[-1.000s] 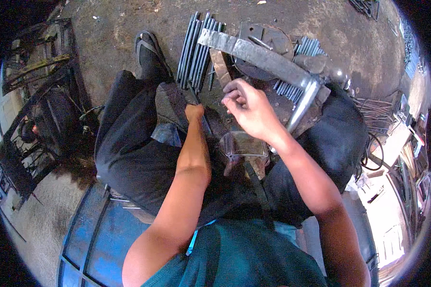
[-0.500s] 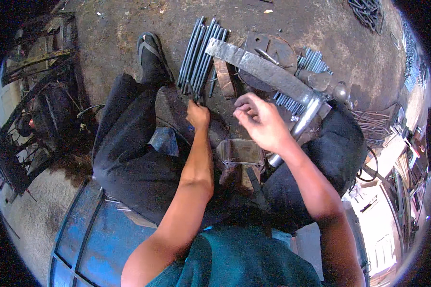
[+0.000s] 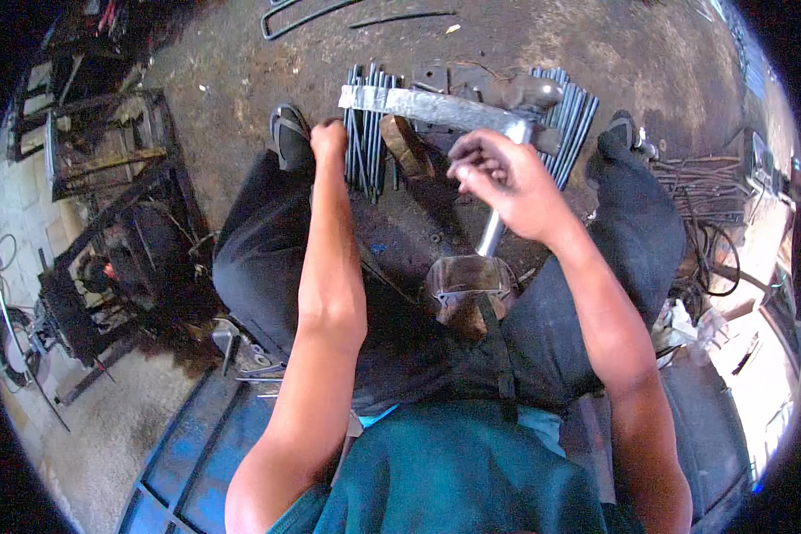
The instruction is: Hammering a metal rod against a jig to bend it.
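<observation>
My left hand [image 3: 329, 140] is closed at the left edge of a bundle of dark metal rods [image 3: 363, 165], close to my sandalled left foot [image 3: 288, 133]. What it grips, if anything, is hidden. My right hand [image 3: 507, 182] hovers with loosely curled fingers, thumb apart, and nothing visible in it. Beyond it lies a heavy flat grey metal bar [image 3: 445, 109], its left end over the rods. A silver metal cylinder [image 3: 492, 233] runs from under the bar toward me, partly hidden by my right hand. A brown block [image 3: 407, 147] sits beside the rods.
More rods [image 3: 571, 125] lie right of the bar, near a rounded metal knob [image 3: 543, 93]. Between my legs sits a boxy metal piece [image 3: 472, 278]. Dark metal frames [image 3: 107, 160] stand at left. Thin brown rods [image 3: 707, 182] and a black cable [image 3: 730, 258] are at right.
The view has shifted. My left hand has moved from the rods' near ends to their left side, farther from me. The grey bar now lies more nearly crosswise; my right hand remains near it.
</observation>
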The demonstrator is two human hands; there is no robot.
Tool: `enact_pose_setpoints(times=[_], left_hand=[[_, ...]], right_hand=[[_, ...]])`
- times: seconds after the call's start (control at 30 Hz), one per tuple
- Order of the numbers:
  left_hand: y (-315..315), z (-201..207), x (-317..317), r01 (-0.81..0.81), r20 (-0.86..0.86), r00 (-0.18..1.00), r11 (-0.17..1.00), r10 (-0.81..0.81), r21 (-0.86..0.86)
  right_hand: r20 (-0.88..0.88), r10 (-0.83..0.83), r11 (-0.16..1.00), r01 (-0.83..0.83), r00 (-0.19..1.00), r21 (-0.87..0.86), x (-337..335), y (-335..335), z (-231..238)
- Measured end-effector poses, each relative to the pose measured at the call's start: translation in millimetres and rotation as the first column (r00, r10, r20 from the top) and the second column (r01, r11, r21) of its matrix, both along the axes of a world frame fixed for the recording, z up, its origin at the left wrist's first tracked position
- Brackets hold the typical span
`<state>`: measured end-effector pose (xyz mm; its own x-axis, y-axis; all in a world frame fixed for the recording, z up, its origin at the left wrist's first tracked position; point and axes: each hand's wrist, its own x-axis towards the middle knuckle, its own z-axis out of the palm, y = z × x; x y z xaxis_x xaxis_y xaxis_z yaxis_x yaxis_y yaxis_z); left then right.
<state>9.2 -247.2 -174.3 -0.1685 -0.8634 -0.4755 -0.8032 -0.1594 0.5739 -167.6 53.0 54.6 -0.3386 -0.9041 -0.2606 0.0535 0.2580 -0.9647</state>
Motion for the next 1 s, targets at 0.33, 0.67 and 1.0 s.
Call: enact_pose_setpoints(times=[0.33,0.67,1.0], left_hand=[[95,189,-139,0.231,-0.458,0.740,0.826,-0.493,-0.515],[184,174,-189,0.806,-0.264,0.410,0.483,-0.873,-0.344],[179,162,-196,0.891,-0.322,0.228,0.330,-0.919,-0.311]], right_hand=[[-0.118,-0.712,0.700,0.713,0.692,-0.045,-86,91,-20],[-0.340,-0.671,0.463,0.730,0.659,0.503,-61,150,-232],[-0.408,-0.426,0.342,0.562,0.807,0.753,-61,139,-317]])
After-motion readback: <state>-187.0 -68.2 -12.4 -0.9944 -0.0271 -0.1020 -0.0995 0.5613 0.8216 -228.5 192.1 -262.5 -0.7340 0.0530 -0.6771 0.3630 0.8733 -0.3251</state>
